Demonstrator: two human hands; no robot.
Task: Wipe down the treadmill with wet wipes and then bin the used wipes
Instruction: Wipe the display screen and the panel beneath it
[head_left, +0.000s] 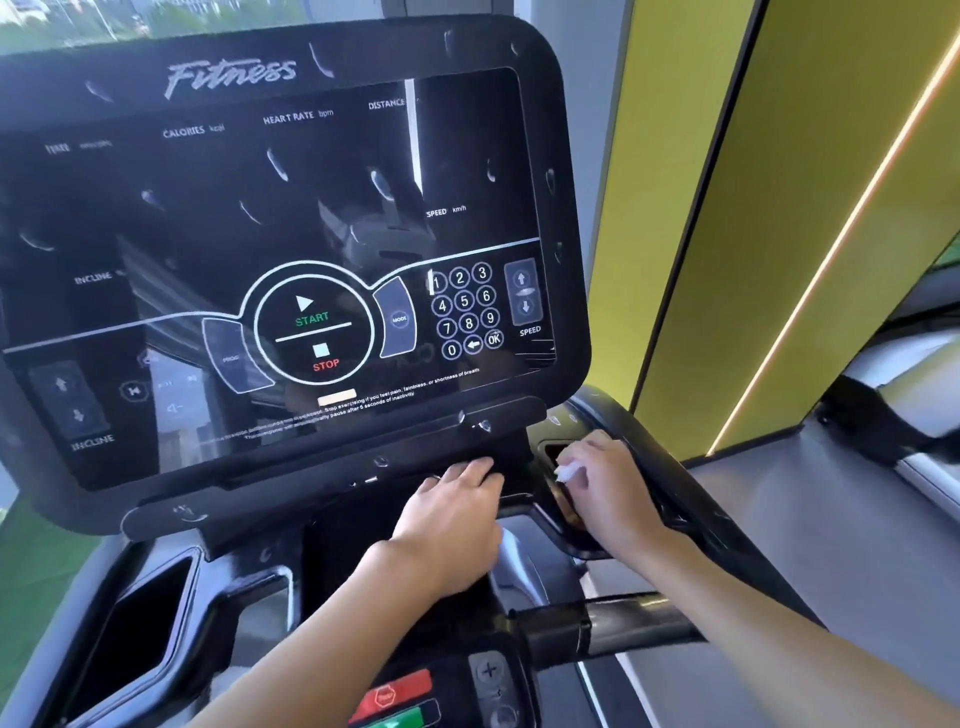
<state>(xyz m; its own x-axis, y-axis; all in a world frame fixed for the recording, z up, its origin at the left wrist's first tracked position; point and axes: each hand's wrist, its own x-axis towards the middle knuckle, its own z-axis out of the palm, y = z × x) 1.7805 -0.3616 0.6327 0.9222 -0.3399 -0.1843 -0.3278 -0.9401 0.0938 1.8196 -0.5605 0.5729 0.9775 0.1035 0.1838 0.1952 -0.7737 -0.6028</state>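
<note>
The black treadmill console (291, 249) fills the upper left, with a glossy screen marked START and STOP and a number pad. Wet streaks dot the screen. My left hand (452, 514) rests flat, fingers straight, on the ledge just under the screen. My right hand (608, 483) grips a white wet wipe (567, 472) and presses it against the right cup-holder recess (558, 452) of the console. Only a small fold of the wipe shows between my fingers.
A black handlebar (623, 623) crosses below my right forearm. A red stop button (387, 693) and plus key sit at the bottom centre. A left tray recess (140, 634) lies lower left. A yellow wall panel (753, 208) stands right, beside another treadmill (893, 415).
</note>
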